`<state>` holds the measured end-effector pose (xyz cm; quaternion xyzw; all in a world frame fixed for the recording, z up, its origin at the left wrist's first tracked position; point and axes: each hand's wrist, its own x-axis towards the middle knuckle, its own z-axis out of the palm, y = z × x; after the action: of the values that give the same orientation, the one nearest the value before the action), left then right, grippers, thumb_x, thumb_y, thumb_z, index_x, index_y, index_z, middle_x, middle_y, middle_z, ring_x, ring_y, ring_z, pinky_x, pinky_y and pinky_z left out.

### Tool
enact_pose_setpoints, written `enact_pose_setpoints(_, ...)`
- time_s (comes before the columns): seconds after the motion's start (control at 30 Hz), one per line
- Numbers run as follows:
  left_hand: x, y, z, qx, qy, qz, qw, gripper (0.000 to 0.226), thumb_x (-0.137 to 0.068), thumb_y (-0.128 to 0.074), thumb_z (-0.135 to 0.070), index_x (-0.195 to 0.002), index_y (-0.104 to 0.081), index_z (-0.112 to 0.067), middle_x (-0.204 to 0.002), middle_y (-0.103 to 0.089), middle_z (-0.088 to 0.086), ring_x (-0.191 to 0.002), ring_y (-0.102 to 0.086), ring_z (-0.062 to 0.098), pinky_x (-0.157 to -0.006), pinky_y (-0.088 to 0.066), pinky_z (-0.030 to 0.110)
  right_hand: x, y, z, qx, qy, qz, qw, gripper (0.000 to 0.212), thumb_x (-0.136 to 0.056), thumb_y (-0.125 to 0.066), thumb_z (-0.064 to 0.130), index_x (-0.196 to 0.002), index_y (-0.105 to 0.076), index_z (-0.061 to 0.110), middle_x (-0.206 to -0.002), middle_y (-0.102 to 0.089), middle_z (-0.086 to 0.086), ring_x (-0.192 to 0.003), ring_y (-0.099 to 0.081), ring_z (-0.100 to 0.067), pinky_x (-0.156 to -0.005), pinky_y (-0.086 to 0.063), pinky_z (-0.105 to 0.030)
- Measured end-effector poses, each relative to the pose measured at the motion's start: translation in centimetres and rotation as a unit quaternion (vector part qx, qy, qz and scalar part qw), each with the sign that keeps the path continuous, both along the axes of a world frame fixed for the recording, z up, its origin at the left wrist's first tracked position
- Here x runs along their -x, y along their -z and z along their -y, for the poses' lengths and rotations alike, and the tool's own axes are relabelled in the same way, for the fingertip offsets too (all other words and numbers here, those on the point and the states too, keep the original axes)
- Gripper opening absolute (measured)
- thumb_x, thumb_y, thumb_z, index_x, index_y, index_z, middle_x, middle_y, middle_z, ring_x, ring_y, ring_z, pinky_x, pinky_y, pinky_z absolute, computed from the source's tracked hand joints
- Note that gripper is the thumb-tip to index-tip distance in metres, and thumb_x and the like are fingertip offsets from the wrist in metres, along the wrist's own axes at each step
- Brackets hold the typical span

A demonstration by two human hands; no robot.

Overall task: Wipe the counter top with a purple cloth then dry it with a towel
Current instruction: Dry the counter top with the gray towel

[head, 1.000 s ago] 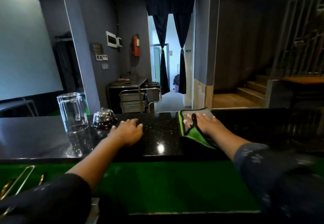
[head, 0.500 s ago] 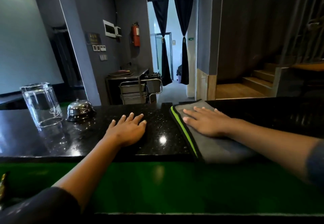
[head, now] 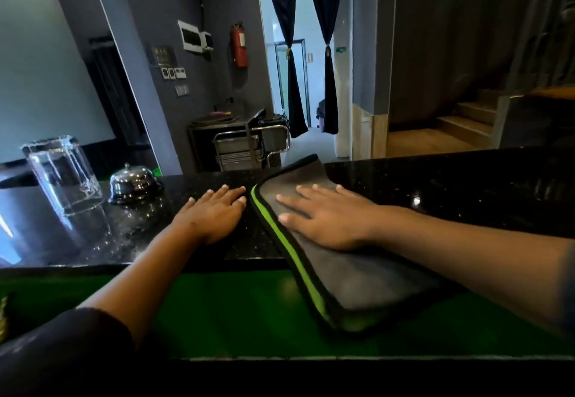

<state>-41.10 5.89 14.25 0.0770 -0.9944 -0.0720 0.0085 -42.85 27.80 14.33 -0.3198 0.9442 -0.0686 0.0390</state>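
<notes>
The glossy black speckled counter top [head: 451, 185] runs across the view. A grey cloth [head: 357, 278] with a green and black border lies spread flat on it, its near end hanging over the counter's front edge. My right hand [head: 329, 219] rests palm-down on the cloth with the fingers spread, pressing rather than gripping. Just left of the cloth's green border, my left hand [head: 214, 213] lies flat on the bare counter and holds nothing. No purple cloth is visible.
An upturned clear glass [head: 62, 175] stands at the counter's left, with a chrome desk bell [head: 133, 182] beside it. A green ledge [head: 233, 312] runs below the front edge. Beyond the counter are a metal trolley [head: 245, 147], a curtained doorway and wooden stairs.
The cloth was bunched under my right hand; it now lies spread flat and longer, reaching over the front edge. My left hand has stayed flat on the counter.
</notes>
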Motion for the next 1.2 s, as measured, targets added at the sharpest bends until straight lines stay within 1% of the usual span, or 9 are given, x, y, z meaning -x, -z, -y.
enact_pose_setpoints(0.1,-0.1,0.3,0.0,0.001,0.005,0.008,1.000,0.051,-0.100,-0.014,-0.046,-0.150,-0.010,-0.037,-0.160,-0.003,-0.002,-0.147,-0.003,0.021,-0.116,0.000,0.048,-1.4,-0.3,-4.3,-0.005,0.008,0.008,1.000,0.060,-0.091,-0.013,0.069,-0.148,-0.004,0.052,-0.162,0.000,0.010,-0.149,0.001,-0.013,-0.118,0.004,-0.044)
enact_pose_setpoints(0.23,0.4,0.7,0.2,0.001,0.007,-0.003,1.000,0.051,-0.099,-0.015,-0.047,-0.149,-0.010,-0.038,-0.160,-0.003,-0.004,-0.147,-0.002,0.020,-0.116,0.000,0.047,2.8,-0.4,-3.9,-0.002,0.090,0.017,0.996,0.062,-0.093,-0.014,0.068,-0.150,-0.007,0.047,-0.162,-0.002,0.008,-0.149,-0.001,-0.019,-0.117,0.001,-0.050)
enact_pose_setpoints(0.37,0.5,0.6,0.3,-0.008,0.006,0.000,1.000,0.051,-0.099,-0.015,-0.047,-0.149,-0.010,-0.038,-0.160,-0.003,-0.003,-0.147,-0.002,0.021,-0.117,0.000,0.047,8.8,0.6,-0.3,0.046,0.144,0.037,0.988,0.106,-0.067,-0.015,0.094,-0.153,-0.011,0.031,-0.162,-0.007,-0.001,-0.149,-0.004,-0.033,-0.116,-0.006,-0.060)
enact_pose_setpoints(0.47,0.0,0.2,0.2,-0.012,0.011,-0.008,1.000,0.051,-0.099,-0.016,-0.046,-0.149,-0.011,-0.037,-0.160,-0.003,-0.002,-0.147,-0.002,0.022,-0.117,-0.001,0.048,6.0,-1.2,4.5,0.007,0.201,0.022,0.979,0.074,-0.094,-0.024,0.066,-0.154,-0.011,0.024,-0.162,-0.002,-0.012,-0.148,-0.002,-0.034,-0.117,-0.003,-0.057)
enact_pose_setpoints(0.53,-0.2,-0.1,0.3,-0.012,0.014,-0.010,1.000,0.052,-0.099,-0.015,-0.046,-0.150,-0.011,-0.037,-0.160,-0.003,-0.002,-0.147,-0.003,0.023,-0.117,-0.001,0.048,2.8,-1.9,6.5,-0.010,0.149,0.019,0.989,0.072,-0.093,-0.023,0.068,-0.154,-0.007,0.032,-0.162,0.001,-0.011,-0.149,0.000,-0.032,-0.116,0.001,-0.058)
enact_pose_setpoints(0.67,-0.1,0.3,0.6,-0.016,0.022,0.001,1.000,0.053,-0.099,-0.015,-0.046,-0.150,-0.009,-0.034,-0.160,-0.003,0.000,-0.147,-0.002,0.024,-0.116,0.000,0.049,-1.1,0.2,2.8,-0.010,0.093,0.011,0.996,0.062,-0.094,-0.015,0.067,-0.151,-0.006,0.044,-0.163,-0.001,0.003,-0.149,-0.001,-0.021,-0.117,0.003,-0.051)
enact_pose_setpoints(0.83,-0.2,0.4,0.0,-0.024,0.021,-0.006,0.999,0.053,-0.099,-0.016,-0.044,-0.150,-0.010,-0.033,-0.160,-0.002,-0.001,-0.147,0.000,0.024,-0.117,0.002,0.049,0.2,-0.4,-1.2,-0.023,0.140,0.011,0.990,0.060,-0.093,-0.011,0.067,-0.150,-0.006,0.046,-0.163,-0.002,0.007,-0.149,-0.002,-0.019,-0.117,0.001,-0.049)
enact_pose_setpoints(1.07,-0.7,-0.1,0.1,-0.035,0.021,-0.006,0.999,0.054,-0.098,-0.017,-0.043,-0.151,-0.012,-0.033,-0.160,-0.002,0.000,-0.147,0.000,0.025,-0.117,0.002,0.049,3.9,-1.8,5.3,-0.019,0.242,0.011,0.970,0.072,-0.095,-0.023,0.065,-0.154,-0.008,0.026,-0.163,-0.001,-0.011,-0.148,-0.001,-0.033,-0.117,-0.001,-0.056)
enact_pose_setpoints(1.2,-1.0,-0.3,0.1,-0.032,0.024,-0.006,0.999,0.054,-0.098,-0.016,-0.043,-0.151,-0.012,-0.032,-0.160,-0.003,0.001,-0.147,-0.001,0.027,-0.117,0.001,0.050,0.0,-1.0,6.7,-0.017,0.175,-0.001,0.984,0.066,-0.095,-0.015,0.065,-0.153,-0.005,0.035,-0.163,0.000,-0.007,-0.149,0.000,-0.029,-0.117,0.001,-0.056)
